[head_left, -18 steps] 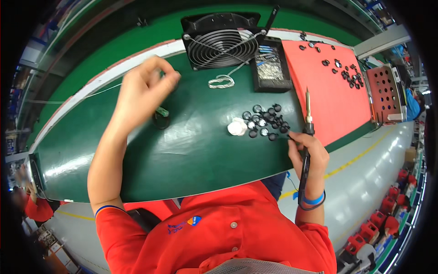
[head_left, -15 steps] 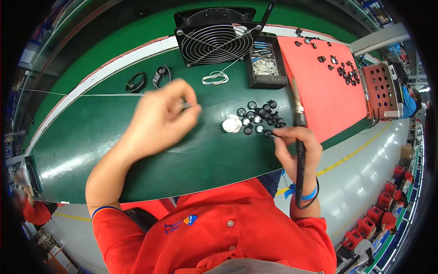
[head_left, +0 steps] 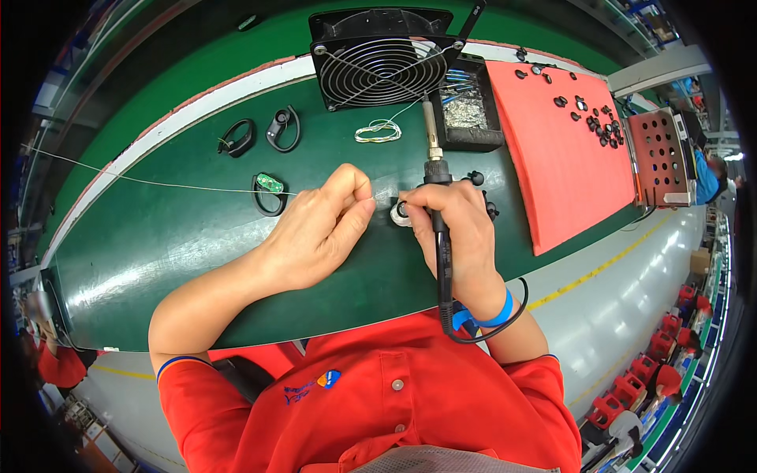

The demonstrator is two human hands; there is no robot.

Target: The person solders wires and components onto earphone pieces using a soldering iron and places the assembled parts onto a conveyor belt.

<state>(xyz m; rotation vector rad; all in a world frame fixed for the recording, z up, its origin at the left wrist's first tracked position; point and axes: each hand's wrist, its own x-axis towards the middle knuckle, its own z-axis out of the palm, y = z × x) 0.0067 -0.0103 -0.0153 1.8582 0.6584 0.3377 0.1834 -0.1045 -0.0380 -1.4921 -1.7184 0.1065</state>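
Note:
My left hand (head_left: 311,232) is closed in a pinch on a thin solder wire (head_left: 201,188), which stretches in from the far left. My right hand (head_left: 465,229) has a soldering iron (head_left: 436,169) lodged in it, tip pointing away toward the fan. Its thumb and index finger also pinch a small black round part (head_left: 403,210) at a white lump-like holder (head_left: 396,217). More small black round parts (head_left: 476,178) show past that hand, which hides most of them. Left of my left hand lies a black ear-hook piece (head_left: 266,206) with a green circuit board (head_left: 270,183).
Two more black ear-hook pieces (head_left: 284,130) lie at the back left. A black fan (head_left: 382,71) stands behind a coil of pale wire (head_left: 378,132). Beside it sits a black tray (head_left: 481,140) of foil and blue-handled tools. Several black parts rest on a red mat (head_left: 544,158).
My right hand has moved left from the pile to the white holder with a black part. My left hand has come slightly right and lower, uncovering the ear-hook piece with the green board.

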